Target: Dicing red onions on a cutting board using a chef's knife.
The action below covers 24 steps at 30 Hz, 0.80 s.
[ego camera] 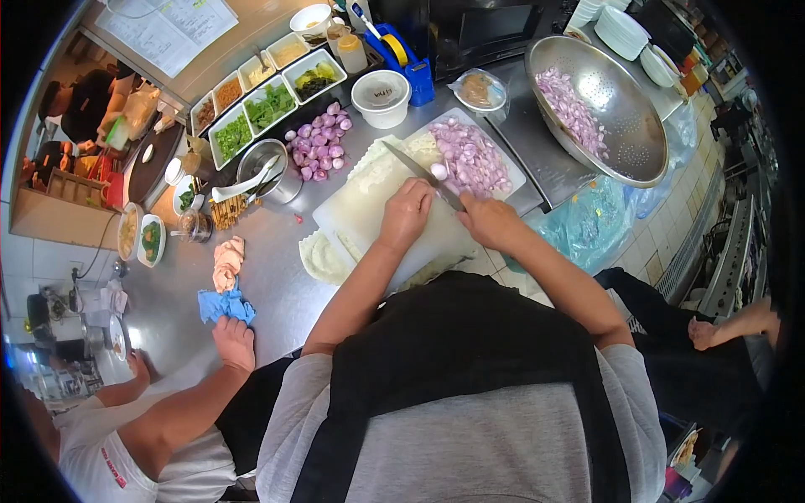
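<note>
My right hand (492, 220) grips the handle end of a kitchen knife (410, 161), whose blade slants to the upper left over a white cutting board (358, 207). Close against the near side of the blade, my left hand (407, 210) has its fingers curled; what they may hold is hidden. A whole peeled shallot (438, 171) lies just beyond the blade. Beside it, a heap of sliced shallots (471, 157) covers the board's far right part. Pale damp cloth (324, 256) shows from under the board's left edge.
Whole peeled shallots (317, 146) are piled at the left. A perforated steel colander (629, 113) with sliced shallots stands at right. Behind are herb containers (270, 105), a lidded tub (381, 99) and a blue tape dispenser (402, 60). A co-worker's hand (234, 342) touches a blue cloth (226, 306).
</note>
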### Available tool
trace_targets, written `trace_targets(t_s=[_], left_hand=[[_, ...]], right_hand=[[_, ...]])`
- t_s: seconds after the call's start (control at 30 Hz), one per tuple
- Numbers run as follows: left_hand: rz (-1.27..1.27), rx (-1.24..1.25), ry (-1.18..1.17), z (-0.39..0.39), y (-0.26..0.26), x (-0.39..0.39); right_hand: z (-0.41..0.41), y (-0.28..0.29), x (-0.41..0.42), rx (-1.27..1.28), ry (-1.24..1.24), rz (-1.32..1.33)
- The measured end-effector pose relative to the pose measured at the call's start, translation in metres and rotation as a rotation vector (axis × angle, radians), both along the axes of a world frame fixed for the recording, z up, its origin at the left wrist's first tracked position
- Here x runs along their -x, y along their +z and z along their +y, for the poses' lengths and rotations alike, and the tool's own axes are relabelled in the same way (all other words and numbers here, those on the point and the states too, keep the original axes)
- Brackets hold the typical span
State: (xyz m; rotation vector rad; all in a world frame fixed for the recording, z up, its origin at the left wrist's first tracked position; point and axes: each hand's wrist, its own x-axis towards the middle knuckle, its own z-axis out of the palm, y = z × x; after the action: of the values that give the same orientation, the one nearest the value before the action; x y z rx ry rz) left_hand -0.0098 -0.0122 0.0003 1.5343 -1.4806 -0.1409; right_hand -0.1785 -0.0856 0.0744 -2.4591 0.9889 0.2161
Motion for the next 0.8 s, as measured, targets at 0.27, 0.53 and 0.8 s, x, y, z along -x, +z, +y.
trace_targets(t_s=[0.27, 0.53, 0.8], left_hand=[[-0.004, 0.012, 0.02, 0.003, 0.002, 0.0], [-0.011, 0.001, -0.006, -0.001, 0.0, -0.002], [-0.145, 0.023, 0.127, -0.034, 0.018, -0.011]], right_hand=[[-0.002, 0.04, 0.007, -0.136, 0.096, 0.111], [-0.007, -0.017, 0.002, -0.037, 0.019, -0.132], [-0.013, 0.01, 0.028, 0.012, -0.157, -0.233]])
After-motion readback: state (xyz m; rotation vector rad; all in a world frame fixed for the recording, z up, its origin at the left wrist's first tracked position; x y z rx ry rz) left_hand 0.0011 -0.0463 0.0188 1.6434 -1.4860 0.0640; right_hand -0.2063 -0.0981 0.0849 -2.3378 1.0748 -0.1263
